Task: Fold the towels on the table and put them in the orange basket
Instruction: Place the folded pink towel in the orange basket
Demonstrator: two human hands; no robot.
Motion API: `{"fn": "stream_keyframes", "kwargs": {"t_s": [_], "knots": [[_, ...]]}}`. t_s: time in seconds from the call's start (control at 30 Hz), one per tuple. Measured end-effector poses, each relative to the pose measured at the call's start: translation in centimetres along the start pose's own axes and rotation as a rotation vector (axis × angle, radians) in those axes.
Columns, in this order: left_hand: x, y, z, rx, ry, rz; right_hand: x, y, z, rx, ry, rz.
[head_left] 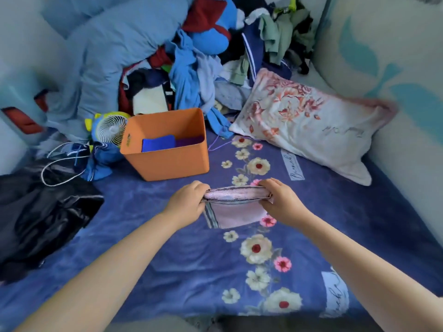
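Observation:
A small pink towel [236,213] with grey striped edges is held just above the blue flowered sheet, folded over along its top edge. My left hand [188,201] grips its left end and my right hand [279,200] grips its right end, both with fingers curled round the fold. The lower half of the towel hangs down towards me. The orange basket [167,161] stands just beyond my left hand, upright and open. Inside it lie a folded blue towel [158,143] and a folded purple towel [189,140].
A small white fan [110,128] sits left of the basket. Black clothing [43,216] lies at the left. A big heap of clothes [203,56] rises behind the basket. A flowered pillow [304,121] lies at the right against the wall.

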State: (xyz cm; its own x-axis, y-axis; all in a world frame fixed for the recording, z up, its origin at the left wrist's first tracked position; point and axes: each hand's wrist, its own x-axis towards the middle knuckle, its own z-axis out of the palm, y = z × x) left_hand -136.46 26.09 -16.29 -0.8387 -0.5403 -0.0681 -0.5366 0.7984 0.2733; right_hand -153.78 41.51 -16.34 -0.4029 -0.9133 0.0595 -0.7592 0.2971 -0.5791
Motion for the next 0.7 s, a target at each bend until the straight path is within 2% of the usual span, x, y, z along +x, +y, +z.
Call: {"fn": "stream_keyframes", "kwargs": {"t_s": [0.1, 0.23, 0.43, 0.7], "knots": [[0.9, -4.5, -2.4, -0.09, 0.048, -0.108, 4.5, -3.6, 1.5, 0.082, -0.001, -0.014], [3.2, -8.3, -4.7, -0.28, 0.136, -0.207, 9.9, -6.3, 2.5, 0.23, 0.087, 0.053], [8.2, -13.1, -6.8, -0.529, 0.229, -0.343, 17.6, -7.2, 3.3, 0.438, 0.087, 0.144], [18.6, -18.8, -10.2, -0.806, 0.492, -0.47, 32.2, -7.9, 3.7, 0.563, 0.105, 0.049]]}}
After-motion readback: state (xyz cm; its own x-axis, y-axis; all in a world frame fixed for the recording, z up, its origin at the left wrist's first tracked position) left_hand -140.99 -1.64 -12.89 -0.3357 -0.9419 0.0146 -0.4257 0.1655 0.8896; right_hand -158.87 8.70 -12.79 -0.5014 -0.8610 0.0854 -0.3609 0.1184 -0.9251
